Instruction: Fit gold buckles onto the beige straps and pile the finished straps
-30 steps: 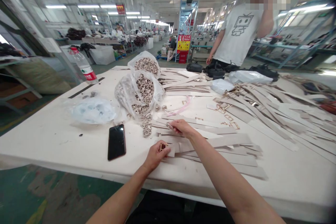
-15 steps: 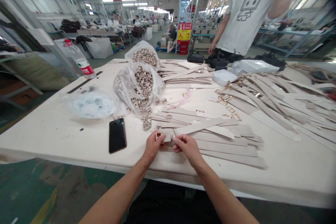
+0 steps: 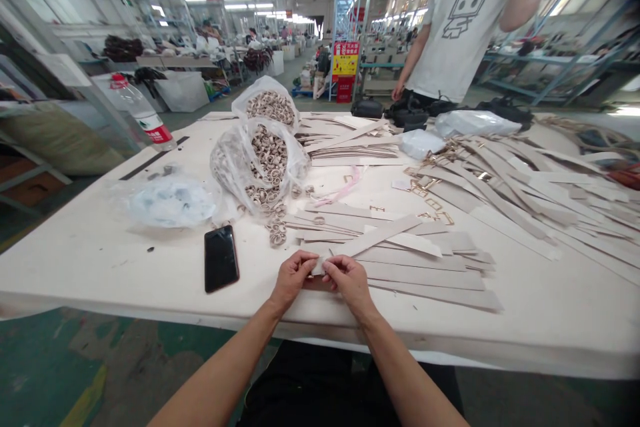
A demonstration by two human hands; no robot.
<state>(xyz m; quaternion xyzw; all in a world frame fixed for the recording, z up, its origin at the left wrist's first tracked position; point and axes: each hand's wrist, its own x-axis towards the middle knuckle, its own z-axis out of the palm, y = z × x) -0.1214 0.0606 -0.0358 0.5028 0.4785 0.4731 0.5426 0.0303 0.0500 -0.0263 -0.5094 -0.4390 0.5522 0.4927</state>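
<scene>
Across the middle and lower frame, a pale cloth-covered counter (image 3: 150, 273). At upper right, a person in a white T-shirt (image 3: 457, 33), behind the far edge. At right, a broad tangle of grey-beige straps (image 3: 520, 190); right of centre, nearer the near edge, a flatter spread of loose straps (image 3: 425, 272). Centre, two clear bags, front bag (image 3: 227, 159) and rear bag (image 3: 241, 103), both open and full of small strap loops (image 3: 270, 153). Upper left, an upright bottle (image 3: 150, 123) with a red cap. At lower centre, the left hand (image 3: 295, 277) and the right hand (image 3: 351, 278), fingertips nearly meeting, both pinched on a pale strap end (image 3: 318, 268). Left of them, a dark phone (image 3: 221, 259), lying flat. Right of centre, gold buckles (image 3: 433, 205). Between the fingers, details too small to tell.
</scene>
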